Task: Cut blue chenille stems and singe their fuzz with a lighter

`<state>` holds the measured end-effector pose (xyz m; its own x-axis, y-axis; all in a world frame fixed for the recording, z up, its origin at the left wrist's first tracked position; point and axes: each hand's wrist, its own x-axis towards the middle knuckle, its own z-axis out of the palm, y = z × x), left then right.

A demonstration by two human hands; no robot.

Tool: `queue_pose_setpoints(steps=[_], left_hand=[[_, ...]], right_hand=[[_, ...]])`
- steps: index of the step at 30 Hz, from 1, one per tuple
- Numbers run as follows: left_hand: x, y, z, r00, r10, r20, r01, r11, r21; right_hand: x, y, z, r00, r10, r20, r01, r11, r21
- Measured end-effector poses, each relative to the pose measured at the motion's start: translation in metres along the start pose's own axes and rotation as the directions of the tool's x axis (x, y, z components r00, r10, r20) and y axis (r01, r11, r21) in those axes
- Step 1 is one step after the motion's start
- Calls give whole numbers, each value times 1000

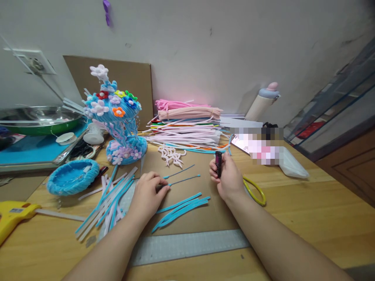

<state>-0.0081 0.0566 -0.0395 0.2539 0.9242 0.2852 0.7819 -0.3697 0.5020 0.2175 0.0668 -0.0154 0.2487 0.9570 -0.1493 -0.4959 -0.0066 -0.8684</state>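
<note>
Left hand point(148, 191) pressed flat on brown board point(187, 187), fingertips pinching near end of thin blue stem point(184, 180). Right hand point(227, 177) clenched around dark lighter-like tool point(218, 164), upright, just right of stem's far tip. Step judged: finishing stem end. Next move calls for bringing tool tip to stem end, stem held steady. Cut blue pipe cleaners point(181, 207) lying near.

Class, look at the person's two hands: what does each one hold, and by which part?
The right hand grips a small dark cylindrical tool around its lower half. The left hand pinches one end of a thin blue pipe cleaner.
</note>
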Motion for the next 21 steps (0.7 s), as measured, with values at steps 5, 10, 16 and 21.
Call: queue_pose_setpoints(steps=[5, 10, 16, 21], left_hand=[[-2, 5, -5, 998, -14, -57, 11, 999, -38], [-7, 10, -11, 996, -25, -86, 18, 997, -71], [-16, 23, -16, 997, -29, -65, 15, 978, -208], [-28, 49, -19, 992, -119, 47, 128, 906, -404]], right_hand=[[0, -6, -2, 954, 214, 212, -223, 975, 19], [3, -21, -10, 779, 419, 467, -523, 845, 115], [-9, -14, -3, 737, 370, 566, -529, 837, 141], [-51, 14, 23, 870, 260, 420, -319, 945, 76]])
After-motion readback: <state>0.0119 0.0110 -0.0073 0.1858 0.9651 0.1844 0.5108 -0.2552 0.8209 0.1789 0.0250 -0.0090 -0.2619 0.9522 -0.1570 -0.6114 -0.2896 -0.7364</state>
